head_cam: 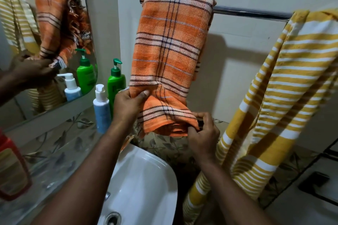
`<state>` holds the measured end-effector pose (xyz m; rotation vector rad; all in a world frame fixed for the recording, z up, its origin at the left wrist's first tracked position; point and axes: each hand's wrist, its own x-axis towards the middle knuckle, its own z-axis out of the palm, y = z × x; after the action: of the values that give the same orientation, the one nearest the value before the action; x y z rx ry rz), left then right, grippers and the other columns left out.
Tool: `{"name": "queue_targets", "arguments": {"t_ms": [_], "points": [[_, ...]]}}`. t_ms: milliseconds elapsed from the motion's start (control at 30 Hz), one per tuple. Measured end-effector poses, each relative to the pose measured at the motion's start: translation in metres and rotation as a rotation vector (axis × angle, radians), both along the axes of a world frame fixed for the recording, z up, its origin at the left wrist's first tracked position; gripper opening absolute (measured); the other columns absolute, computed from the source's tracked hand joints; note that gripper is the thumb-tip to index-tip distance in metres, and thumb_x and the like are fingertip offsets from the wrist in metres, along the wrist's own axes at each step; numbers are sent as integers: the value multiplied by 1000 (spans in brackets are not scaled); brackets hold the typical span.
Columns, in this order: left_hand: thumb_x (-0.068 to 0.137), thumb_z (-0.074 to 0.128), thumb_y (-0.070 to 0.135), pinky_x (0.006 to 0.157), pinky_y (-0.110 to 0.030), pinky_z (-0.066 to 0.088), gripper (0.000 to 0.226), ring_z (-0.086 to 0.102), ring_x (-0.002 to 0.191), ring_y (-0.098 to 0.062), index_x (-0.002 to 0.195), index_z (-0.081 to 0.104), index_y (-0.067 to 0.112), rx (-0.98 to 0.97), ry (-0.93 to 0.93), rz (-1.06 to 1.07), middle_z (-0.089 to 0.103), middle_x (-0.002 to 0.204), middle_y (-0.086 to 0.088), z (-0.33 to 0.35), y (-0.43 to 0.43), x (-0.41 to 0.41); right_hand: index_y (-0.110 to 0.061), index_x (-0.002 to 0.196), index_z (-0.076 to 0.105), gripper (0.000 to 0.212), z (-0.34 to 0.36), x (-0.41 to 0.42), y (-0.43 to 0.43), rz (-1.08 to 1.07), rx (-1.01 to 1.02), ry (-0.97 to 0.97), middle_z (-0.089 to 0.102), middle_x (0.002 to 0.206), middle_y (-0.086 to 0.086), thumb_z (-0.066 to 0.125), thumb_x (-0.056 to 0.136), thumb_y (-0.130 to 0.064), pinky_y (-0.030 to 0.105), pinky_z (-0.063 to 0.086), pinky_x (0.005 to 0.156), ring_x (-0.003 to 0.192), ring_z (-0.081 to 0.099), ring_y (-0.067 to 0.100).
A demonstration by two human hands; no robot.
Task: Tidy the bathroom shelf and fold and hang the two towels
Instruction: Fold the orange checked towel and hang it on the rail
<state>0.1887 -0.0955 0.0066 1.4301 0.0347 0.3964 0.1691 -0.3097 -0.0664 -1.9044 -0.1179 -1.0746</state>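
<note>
— Nearest item?
— A glossy white oval basin (146,179) at six o'clock. Above it, the left hand (128,104) pinched the left edge of the orange checked towel (170,51), thumb on top. The right hand (203,137) pinched its lower right corner.
— The towel's position?
— Folded, waffle-woven, draped over the chrome rail (250,12). At its three o'clock the yellow striped towel (283,97) hung bunched. At nine o'clock stood a green pump bottle (116,82), label unreadable.
</note>
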Motion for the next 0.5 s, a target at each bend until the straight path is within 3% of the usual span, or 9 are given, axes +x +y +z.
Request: {"name": "queue_targets", "arguments": {"t_ms": [67, 133, 200, 267, 333, 433, 500], "points": [[96, 72, 23, 81, -47, 65, 9, 78, 91, -34, 96, 75, 14, -77, 28, -20, 80, 95, -13, 1, -1, 0, -21, 102, 69, 28, -12, 0, -4, 116, -17, 86, 72, 90, -12, 63, 77, -9, 37, 58, 75, 83, 69, 10], [96, 71, 22, 72, -39, 65, 11, 79, 87, -31, 101, 73, 12, -100, 55, -78, 80, 95, -13, 2, -2, -1, -27, 111, 68, 33, -26, -1, -11, 297, -6, 278, 72, 104, -18, 64, 80, -15, 37, 61, 82, 94, 71, 7], [95, 72, 18, 75, -40, 65, 14, 79, 89, -30, 107, 73, 12, -74, 74, -130, 80, 99, -12, 4, -2, -2, -19, 121, 63, 43, -31, 0, -16, 546, 287, 379, 74, 117, -8, 62, 79, -14, 31, 59, 89, 110, 71, 17], [95, 71, 15, 80, -42, 63, 15, 79, 93, -30, 110, 73, 12, -51, 83, -180, 81, 103, -10, 6, 1, -2, -7, 128, 58, 46, -23, 6, -15, 694, 624, 378, 72, 122, 6, 60, 83, -18, 28, 57, 87, 113, 69, 23], [94, 70, 12, 79, -42, 64, 16, 78, 96, -30, 110, 71, 11, -65, 87, -236, 80, 105, -10, 6, 6, -3, -5, 131, 57, 49, -6, 15, -7, 693, 672, 412, 74, 117, 8, 62, 89, -30, 30, 58, 84, 105, 71, 21], [90, 72, 12, 79, -40, 65, 26, 77, 98, -32, 116, 69, 7, -45, 79, -297, 79, 108, -13, 3, 9, -5, -7, 130, 61, 60, 19, 29, 15, 646, 589, 522, 77, 116, 13, 77, 87, -46, 46, 63, 87, 104, 76, 31], [89, 73, 9, 83, -42, 64, 30, 77, 101, -34, 118, 69, 4, 18, 72, -332, 78, 111, -14, 0, 12, -4, -8, 126, 65, 60, 30, 35, 26, 652, 643, 601, 78, 113, 15, 85, 82, -42, 58, 61, 91, 101, 77, 36]]}}
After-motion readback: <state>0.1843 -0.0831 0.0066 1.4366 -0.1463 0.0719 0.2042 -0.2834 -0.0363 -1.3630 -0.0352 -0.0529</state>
